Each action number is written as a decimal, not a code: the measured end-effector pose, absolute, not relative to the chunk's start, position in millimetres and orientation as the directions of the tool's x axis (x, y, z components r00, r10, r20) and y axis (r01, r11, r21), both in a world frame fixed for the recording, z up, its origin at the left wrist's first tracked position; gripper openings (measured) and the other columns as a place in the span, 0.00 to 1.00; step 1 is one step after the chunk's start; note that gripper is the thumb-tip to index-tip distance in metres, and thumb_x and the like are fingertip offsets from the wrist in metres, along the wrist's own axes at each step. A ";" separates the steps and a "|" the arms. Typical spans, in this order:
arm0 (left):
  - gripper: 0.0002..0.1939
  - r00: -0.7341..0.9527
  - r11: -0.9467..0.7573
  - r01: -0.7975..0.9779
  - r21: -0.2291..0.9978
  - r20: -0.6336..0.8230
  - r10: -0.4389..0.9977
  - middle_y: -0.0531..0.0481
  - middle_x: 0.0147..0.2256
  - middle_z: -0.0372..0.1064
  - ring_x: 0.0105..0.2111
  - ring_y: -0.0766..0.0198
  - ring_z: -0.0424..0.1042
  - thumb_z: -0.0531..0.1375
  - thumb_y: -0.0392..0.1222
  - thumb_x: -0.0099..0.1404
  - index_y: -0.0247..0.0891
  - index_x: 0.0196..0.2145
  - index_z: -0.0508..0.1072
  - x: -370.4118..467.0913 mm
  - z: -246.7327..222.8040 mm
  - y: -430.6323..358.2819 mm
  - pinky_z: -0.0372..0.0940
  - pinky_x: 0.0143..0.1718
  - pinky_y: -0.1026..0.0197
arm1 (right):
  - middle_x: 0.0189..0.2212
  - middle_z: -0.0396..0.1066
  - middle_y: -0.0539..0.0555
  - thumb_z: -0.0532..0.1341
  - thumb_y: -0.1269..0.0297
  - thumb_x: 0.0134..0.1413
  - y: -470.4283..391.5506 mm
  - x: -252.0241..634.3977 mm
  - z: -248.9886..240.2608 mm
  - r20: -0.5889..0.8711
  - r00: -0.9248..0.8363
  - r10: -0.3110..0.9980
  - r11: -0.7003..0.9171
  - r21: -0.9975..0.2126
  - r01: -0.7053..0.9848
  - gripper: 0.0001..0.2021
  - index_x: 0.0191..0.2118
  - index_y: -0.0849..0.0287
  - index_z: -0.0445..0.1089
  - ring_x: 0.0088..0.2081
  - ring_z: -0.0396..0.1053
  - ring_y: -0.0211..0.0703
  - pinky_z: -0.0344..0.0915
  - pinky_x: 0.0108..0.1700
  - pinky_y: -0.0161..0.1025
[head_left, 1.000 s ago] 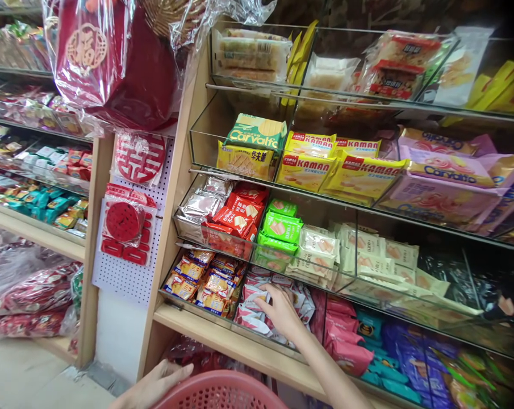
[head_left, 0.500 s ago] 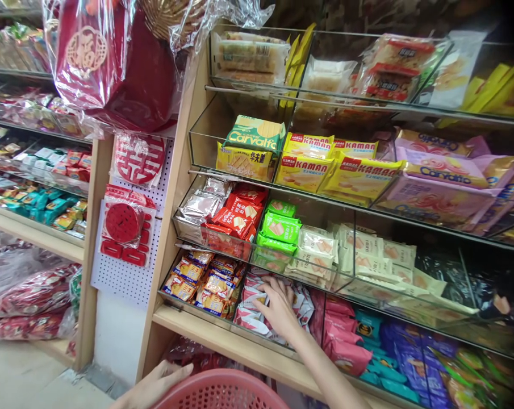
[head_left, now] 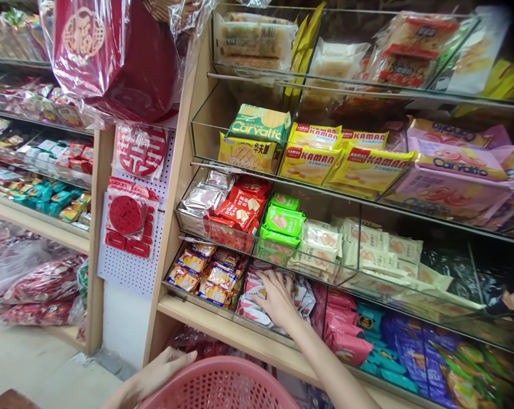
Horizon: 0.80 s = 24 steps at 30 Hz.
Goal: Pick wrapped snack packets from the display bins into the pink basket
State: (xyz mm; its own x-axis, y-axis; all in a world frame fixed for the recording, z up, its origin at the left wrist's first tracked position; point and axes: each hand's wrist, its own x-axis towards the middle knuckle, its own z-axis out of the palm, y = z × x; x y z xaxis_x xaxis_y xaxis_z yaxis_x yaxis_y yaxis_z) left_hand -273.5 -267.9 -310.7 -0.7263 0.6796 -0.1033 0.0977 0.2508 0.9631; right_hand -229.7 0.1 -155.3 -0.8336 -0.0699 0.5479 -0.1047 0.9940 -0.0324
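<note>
My right hand (head_left: 278,298) reaches into a lower clear bin of red-and-white packets (head_left: 252,289). Its fingers are bent down over the packets, and whether they pinch one is too unclear to tell. At the bottom of the view my left hand (head_left: 163,369) lies against the left rim of a pink perforated basket (head_left: 235,380), thumb along the top edge and the other fingers hidden. Left of the right hand, orange-and-blue packets (head_left: 216,281) fill a bin; pink packets (head_left: 344,329) are to its right.
Above are bins with red packets (head_left: 243,204), green packets (head_left: 284,218) and yellow KAMAN packs (head_left: 310,162). A wooden shelf edge (head_left: 222,329) runs below the bins. A plastic-wrapped dark red bag (head_left: 129,62) hangs at upper left, over a white perforated panel (head_left: 133,278).
The view has shifted slightly, and the basket shows a little larger at the bottom. My right hand stays in the same bin, my left hand at the basket rim.
</note>
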 end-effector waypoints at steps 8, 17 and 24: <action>0.27 -0.715 0.279 0.120 0.953 -0.112 0.690 0.57 0.18 0.48 0.21 0.69 0.47 0.50 0.65 0.56 0.36 0.17 0.59 -272.3 -304.6 -269.7 0.47 0.24 0.65 | 0.46 0.66 0.55 0.59 0.59 0.49 -2.0 -231.2 -152.6 0.507 -0.859 -0.077 0.991 -0.057 -0.122 0.15 0.44 0.54 0.64 0.49 0.59 0.51 0.47 0.50 0.52; 0.27 -0.698 0.253 0.061 0.966 -0.140 0.702 0.54 0.19 0.58 0.22 0.68 0.54 0.51 0.63 0.57 0.33 0.20 0.66 -270.1 -300.1 -270.2 0.52 0.25 0.64 | 0.46 0.66 0.59 0.60 0.56 0.46 4.4 -232.1 -145.2 0.391 -0.920 -0.034 0.998 -0.027 -0.049 0.22 0.48 0.57 0.62 0.48 0.58 0.55 0.46 0.48 0.54; 0.26 -0.689 0.248 0.000 0.969 -0.180 0.702 0.52 0.20 0.64 0.21 0.67 0.59 0.53 0.61 0.56 0.31 0.23 0.69 -273.5 -304.8 -270.1 0.54 0.25 0.64 | 0.42 0.67 0.55 0.59 0.55 0.49 10.5 -227.3 -146.4 0.446 -0.894 -0.041 0.993 -0.080 -0.086 0.15 0.41 0.56 0.65 0.46 0.59 0.52 0.47 0.46 0.50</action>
